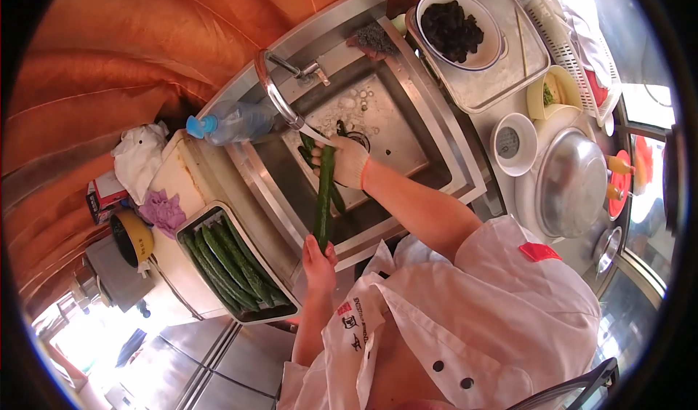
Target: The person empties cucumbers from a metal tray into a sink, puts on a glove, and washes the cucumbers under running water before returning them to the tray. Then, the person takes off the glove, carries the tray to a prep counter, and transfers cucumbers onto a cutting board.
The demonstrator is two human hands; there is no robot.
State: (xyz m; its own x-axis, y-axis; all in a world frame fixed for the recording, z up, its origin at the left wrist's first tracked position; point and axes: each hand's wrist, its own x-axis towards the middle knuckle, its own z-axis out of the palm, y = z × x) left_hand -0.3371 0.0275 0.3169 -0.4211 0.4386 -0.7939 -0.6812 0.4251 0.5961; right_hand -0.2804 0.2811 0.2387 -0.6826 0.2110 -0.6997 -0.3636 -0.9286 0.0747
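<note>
A long green cucumber (325, 201) is held over the metal sink (389, 105), slanting from the tap toward the body. My left hand (318, 259), bare, is closed around its near end. At the far end, my right hand (345, 161), in a pale glove, has its fingers wrapped around it. Water runs from the curved tap (273, 90) onto the cucumber beside the glove. Behind, more green cucumbers (307, 150) lie partly hidden in the sink. A tray (289, 310) of several cucumbers stands left of the sink.
Left of the tap lies a plastic bottle (243, 121). A purple cloth (162, 211) and yellow pot (132, 237) are farther left. Right of the sink are a bowl of dark pieces (452, 32), a metal tray (515, 61), a white bowl (514, 144) and a metal lid (572, 182).
</note>
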